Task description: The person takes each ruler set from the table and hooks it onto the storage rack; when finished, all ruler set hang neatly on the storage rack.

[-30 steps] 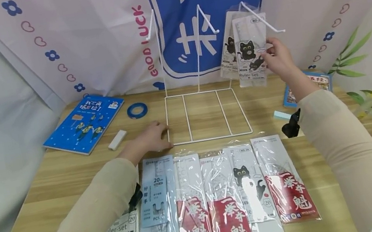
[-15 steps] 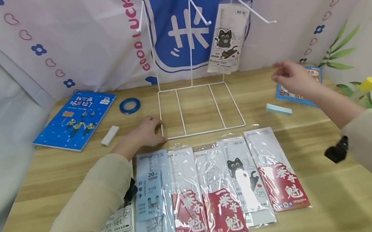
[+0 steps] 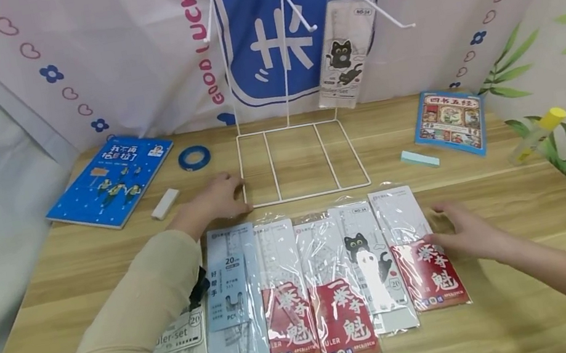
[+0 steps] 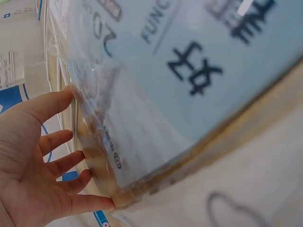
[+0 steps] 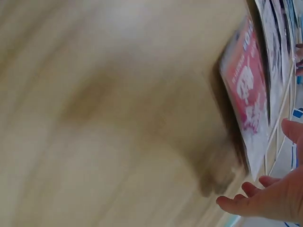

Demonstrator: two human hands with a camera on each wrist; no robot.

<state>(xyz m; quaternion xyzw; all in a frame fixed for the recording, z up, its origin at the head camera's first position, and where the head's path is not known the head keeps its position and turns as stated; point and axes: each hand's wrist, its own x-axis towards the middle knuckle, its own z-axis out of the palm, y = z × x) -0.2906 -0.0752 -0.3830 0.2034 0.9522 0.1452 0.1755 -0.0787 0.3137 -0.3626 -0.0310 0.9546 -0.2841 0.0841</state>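
Observation:
My left hand [image 3: 223, 197] rests at the left front corner of the white wire rack [image 3: 309, 196], fingers spread and touching its base wire in the left wrist view. A blue ruler-set pack [image 4: 156, 94] lies right beside that hand. With fingers loosely extended, my right hand [image 3: 463, 232] reaches over the right edge of the rightmost red-and-white ruler-set pack [image 3: 399, 216], thumb overlapping it in the head view. Black-cat ruler-set packs [image 3: 344, 54] hang on the rack's right hook [image 3: 381, 7]. The left hook [image 3: 209, 20] and middle hook [image 3: 298, 9] carry nothing.
More packs lie in a row, including a second cat pack [image 3: 357, 233] and a middle red one [image 3: 340, 317]. Around the rack are a blue book [image 3: 112, 180], blue tape roll [image 3: 194, 157], white eraser [image 3: 165, 203], light-blue block [image 3: 419, 158], smaller book [image 3: 450, 122] and yellow-capped tube [image 3: 540, 134].
My right hand let go of a cat pack, now hanging on the right hook, and came down to the rightmost red pack. The left hand stayed at the rack's corner.

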